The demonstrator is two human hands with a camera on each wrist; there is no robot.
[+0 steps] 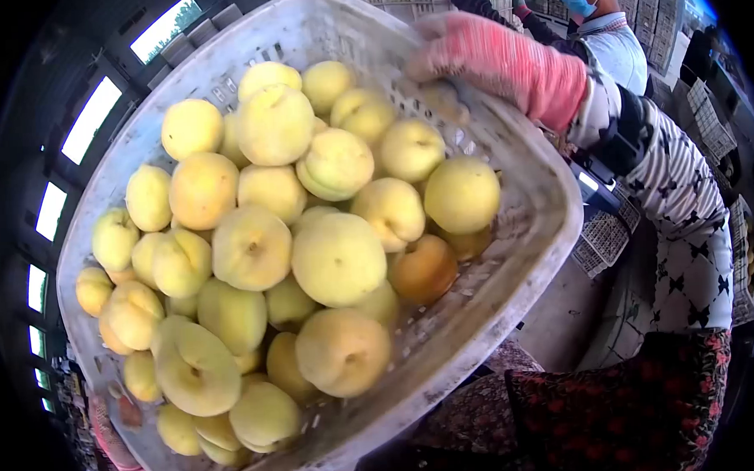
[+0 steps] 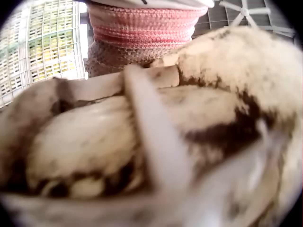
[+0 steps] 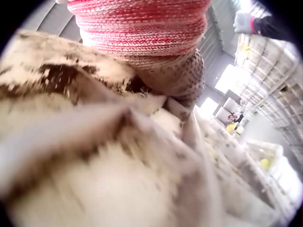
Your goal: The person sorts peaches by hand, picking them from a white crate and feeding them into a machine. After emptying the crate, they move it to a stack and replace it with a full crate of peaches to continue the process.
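Observation:
A whitish plastic basket [image 1: 514,297] heaped with yellow and orange-tinged round fruit [image 1: 338,260] fills the head view, tilted. My right hand [image 1: 487,58], in a pink-and-white knitted glove and blurred, grips its upper right rim. At the lower left, my gloved left hand [image 1: 112,441] holds the opposite side, mostly hidden behind the wall. Both wrist views show dirt-stained basket plastic very close: the left glove [image 2: 142,28] and the right glove [image 3: 142,28] meet it at the top, their fingertips out of sight.
Beyond the basket, a person in a blue mask and light shirt [image 1: 621,52] stands at the upper right. Stacked crates [image 1: 649,21] are behind them. More crates [image 1: 604,238] sit on the floor to the right. Bright windows [image 1: 90,120] line the dark wall on the left.

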